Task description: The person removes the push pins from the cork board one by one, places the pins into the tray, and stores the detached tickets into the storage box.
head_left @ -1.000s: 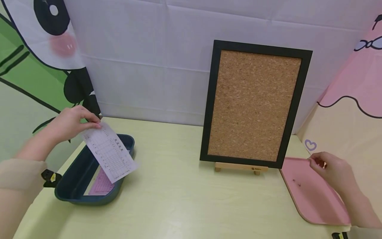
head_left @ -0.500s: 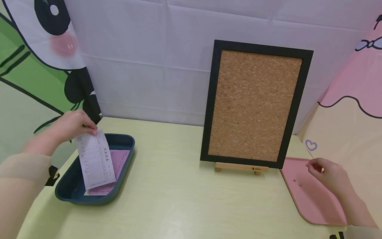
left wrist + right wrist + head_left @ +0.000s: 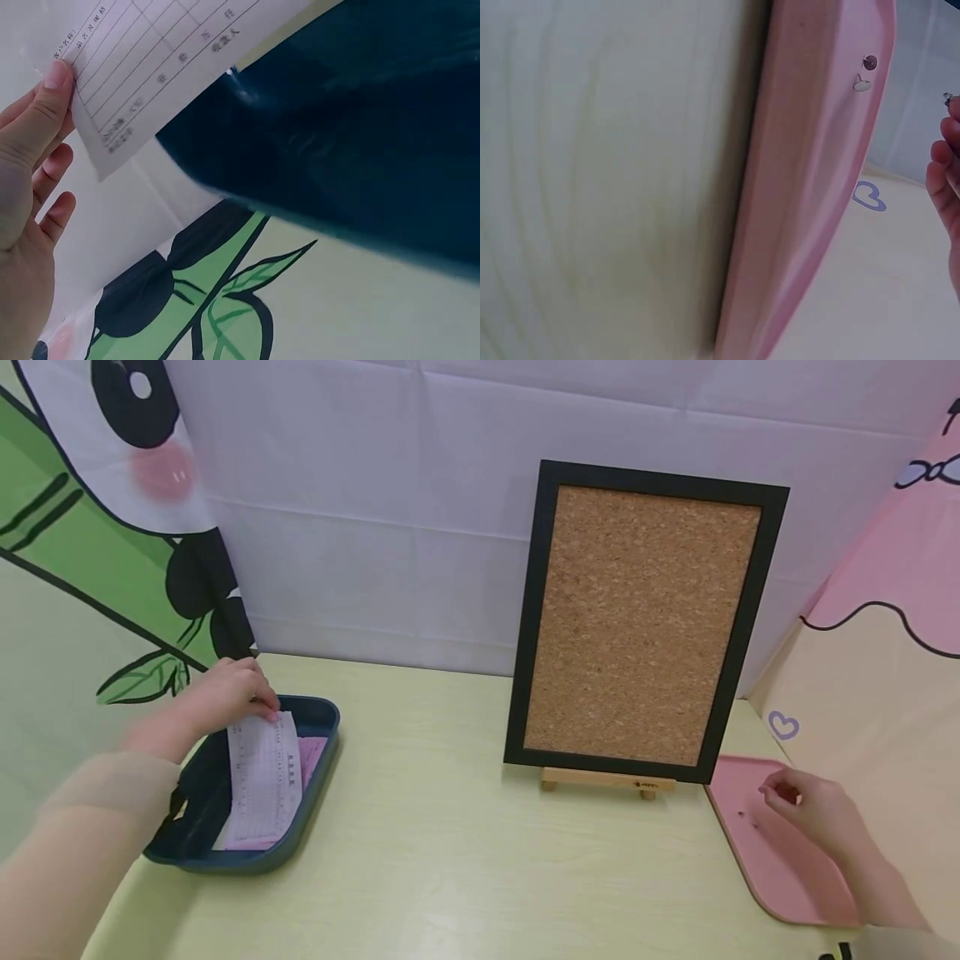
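At the left, my left hand point(image 3: 228, 693) pinches the top edge of a white printed form point(image 3: 262, 785) between thumb and fingers. The form hangs over a dark blue tray point(image 3: 326, 772), covering most of a pink form point(image 3: 311, 756) that lies in it. In the left wrist view, ruled lines and a corner of the white form point(image 3: 142, 82) show beside the thumb. My right hand point(image 3: 817, 810) is over a pink tray point(image 3: 795, 885), pinching a small shiny thumbtack point(image 3: 948, 98). Two thumbtacks point(image 3: 862, 85) lie in that tray.
A cork board point(image 3: 645, 627) in a black frame stands on a small wooden easel point(image 3: 607, 780) between the two trays. Behind it hangs a pale cloth backdrop point(image 3: 375, 585) with cartoon prints. The pale yellow table point(image 3: 420, 852) spans the front.
My left hand has lowered the white form, first swinging it left, then right over the blue tray, so it now covers more of the pink form. My right hand has shifted slightly left and down.
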`<control>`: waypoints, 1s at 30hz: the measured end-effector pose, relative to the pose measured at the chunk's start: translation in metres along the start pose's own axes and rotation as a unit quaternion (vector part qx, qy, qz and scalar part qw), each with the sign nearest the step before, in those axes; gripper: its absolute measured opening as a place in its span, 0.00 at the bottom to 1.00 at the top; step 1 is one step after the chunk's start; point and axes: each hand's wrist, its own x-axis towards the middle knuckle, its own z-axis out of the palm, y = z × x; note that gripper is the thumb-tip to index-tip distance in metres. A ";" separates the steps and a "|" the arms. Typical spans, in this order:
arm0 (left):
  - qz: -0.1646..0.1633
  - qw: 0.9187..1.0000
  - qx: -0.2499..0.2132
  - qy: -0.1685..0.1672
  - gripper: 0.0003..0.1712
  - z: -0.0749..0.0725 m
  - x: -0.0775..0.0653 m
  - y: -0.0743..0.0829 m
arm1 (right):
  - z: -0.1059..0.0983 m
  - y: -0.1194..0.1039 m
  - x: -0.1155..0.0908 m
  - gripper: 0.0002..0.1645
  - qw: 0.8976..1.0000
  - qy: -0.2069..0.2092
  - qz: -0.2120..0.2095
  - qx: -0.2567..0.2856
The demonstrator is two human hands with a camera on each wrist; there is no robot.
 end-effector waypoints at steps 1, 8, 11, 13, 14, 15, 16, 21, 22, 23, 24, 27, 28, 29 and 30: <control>0.005 1.000 0.001 0.000 0.06 0.003 0.001 0.000 | 0.001 0.000 0.000 0.07 1.000 -0.006 0.000 0.000; 0.046 0.999 0.010 -0.008 0.06 0.024 0.010 0.001 | 0.004 0.003 -0.003 0.06 0.998 -0.057 0.018 -0.004; 0.064 0.998 0.024 -0.013 0.07 0.031 0.013 0.001 | 0.005 0.004 -0.003 0.05 0.996 -0.081 0.029 -0.002; 0.066 0.997 0.033 -0.017 0.07 0.036 0.014 0.001 | 0.006 0.005 -0.003 0.04 0.995 -0.094 0.035 0.000; 0.064 0.997 0.036 -0.021 0.07 0.038 0.015 0.002 | 0.007 0.005 -0.003 0.04 0.995 -0.098 0.037 -0.003; 0.063 0.997 0.037 -0.025 0.07 0.041 0.016 0.002 | 0.007 0.006 -0.003 0.04 0.994 -0.104 0.039 -0.003; 0.061 0.997 0.040 -0.028 0.07 0.042 0.016 0.003 | 0.008 0.007 -0.003 0.04 0.993 -0.110 0.041 -0.001; 0.043 0.998 0.031 -0.043 0.06 0.049 0.018 0.006 | 0.010 0.012 -0.003 0.04 0.992 -0.122 0.040 -0.001; 0.038 0.998 0.030 -0.046 0.06 0.049 0.018 0.006 | 0.011 0.013 -0.003 0.04 0.992 -0.122 0.040 -0.001; 0.034 0.998 0.028 -0.049 0.06 0.050 0.017 0.006 | 0.012 0.014 -0.003 0.04 0.992 -0.123 0.040 -0.002; 0.030 0.998 0.028 -0.053 0.05 0.051 0.017 0.006 | 0.012 0.015 -0.003 0.04 0.991 -0.128 0.042 -0.001; 0.021 0.997 0.027 -0.063 0.07 0.053 0.017 0.006 | 0.014 0.019 -0.003 0.03 0.988 -0.143 0.053 0.004; 0.018 0.997 0.024 -0.065 0.07 0.053 0.017 0.006 | 0.015 0.020 -0.004 0.03 0.987 -0.148 0.057 0.005; 0.015 0.997 0.021 -0.066 0.08 0.053 0.017 0.006 | 0.015 0.021 -0.004 0.03 0.986 -0.153 0.060 0.008; 0.013 0.998 0.021 -0.064 0.09 0.053 0.018 0.006 | 0.016 0.022 -0.004 0.04 0.986 -0.155 0.063 0.008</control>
